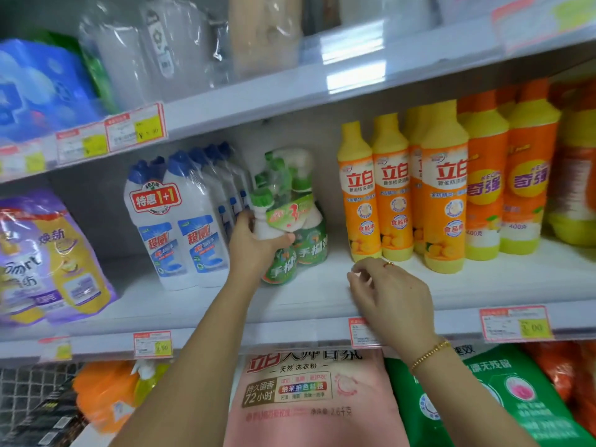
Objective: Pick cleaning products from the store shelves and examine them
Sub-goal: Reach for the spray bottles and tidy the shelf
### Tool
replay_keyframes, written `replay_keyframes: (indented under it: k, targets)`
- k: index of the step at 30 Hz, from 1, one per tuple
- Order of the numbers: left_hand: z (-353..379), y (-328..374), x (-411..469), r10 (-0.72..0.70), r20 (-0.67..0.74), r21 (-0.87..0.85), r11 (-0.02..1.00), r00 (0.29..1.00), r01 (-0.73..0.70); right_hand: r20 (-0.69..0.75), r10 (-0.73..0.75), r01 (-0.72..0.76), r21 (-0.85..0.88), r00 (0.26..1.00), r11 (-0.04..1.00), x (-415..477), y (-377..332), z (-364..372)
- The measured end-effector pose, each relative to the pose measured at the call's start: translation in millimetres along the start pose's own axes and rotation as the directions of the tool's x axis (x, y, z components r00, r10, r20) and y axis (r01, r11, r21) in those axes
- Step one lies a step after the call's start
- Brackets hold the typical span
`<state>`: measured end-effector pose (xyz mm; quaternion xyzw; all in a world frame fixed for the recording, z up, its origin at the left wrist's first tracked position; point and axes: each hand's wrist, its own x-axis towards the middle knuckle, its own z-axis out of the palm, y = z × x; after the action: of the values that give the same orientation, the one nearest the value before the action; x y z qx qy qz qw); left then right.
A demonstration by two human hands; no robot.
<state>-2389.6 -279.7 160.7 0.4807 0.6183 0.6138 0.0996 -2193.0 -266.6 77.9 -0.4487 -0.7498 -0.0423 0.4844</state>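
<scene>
A shrink-wrapped twin pack of green and white spray cleaner bottles (292,221) stands on the middle shelf (225,304). My left hand (254,241) grips the pack's front bottle at its white shoulder, thumb on the right side. My right hand (387,295) hovers over the shelf to the right of the pack, fingers loosely curled, holding nothing. It wears a ring and a gold bracelet.
White toilet-cleaner bottles with blue caps (180,221) stand left of the pack. Orange and yellow dish-soap bottles (403,195) fill the right. Detergent pouches (48,259) lie at far left. Pink (306,398) and green (477,398) powder bags sit below. Price tags (512,324) line the shelf edges.
</scene>
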Motion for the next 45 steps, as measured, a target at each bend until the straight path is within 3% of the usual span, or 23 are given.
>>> replay_keyframes:
  k: [4, 14, 17, 21, 27, 31, 34, 37, 43, 45]
  targets:
    - [-12, 6, -57, 0.126, -0.092, 0.048, 0.991, 0.988, -0.122, 0.05, 0.092, -0.105, 0.468, 0.995, 0.878, -6, 1, -25]
    - [-47, 80, -141, 0.472, -0.059, 0.055, 0.881, 0.88, -0.469, 0.057, -0.023, -0.009, 0.508, 0.998, 0.861, -18, -14, -81]
    - [-49, 101, -151, 0.418, -0.02, -0.037, 0.907, 0.908, -0.419, 0.013, -0.026, 0.014, 0.565, 1.0, 0.825, -20, -22, -94]
    - [-46, 112, -151, 0.335, -0.023, -0.163, 0.928, 0.942, -0.334, -0.141, -0.066, 0.129, 0.497, 0.988, 0.858, -30, -32, -107]
    - [-36, 114, -148, 0.024, -0.046, -0.454, 0.89, 0.999, -0.043, -0.085, -0.424, 0.432, 0.158, 0.902, 0.888, -59, -46, -92]
    - [-32, 123, -154, -0.088, 0.057, -0.558, 0.823, 0.994, 0.105, -0.265, -0.436, 0.468, 0.071, 0.86, 0.881, -52, -39, -82]
    - [-31, 128, -159, -0.078, 0.155, -0.565, 0.811, 0.985, 0.153, -0.375, -0.452, 0.505, 0.051, 0.809, 0.862, -41, -36, -92]
    - [-35, 133, -162, 0.014, 0.224, -0.56, 0.82, 0.974, 0.117, -0.381, -0.447, 0.527, 0.134, 0.809, 0.839, -33, -34, -106]
    - [-41, 133, -152, 0.154, 0.319, -0.633, 0.769, 0.935, 0.09, -0.331, -0.192, 0.331, 0.438, 0.924, 0.836, -35, -51, -137]
    - [-44, 121, -140, 0.158, 0.368, -0.606, 0.788, 0.916, 0.108, -0.296, -0.124, 0.28, 0.576, 0.947, 0.768, -39, -60, -148]
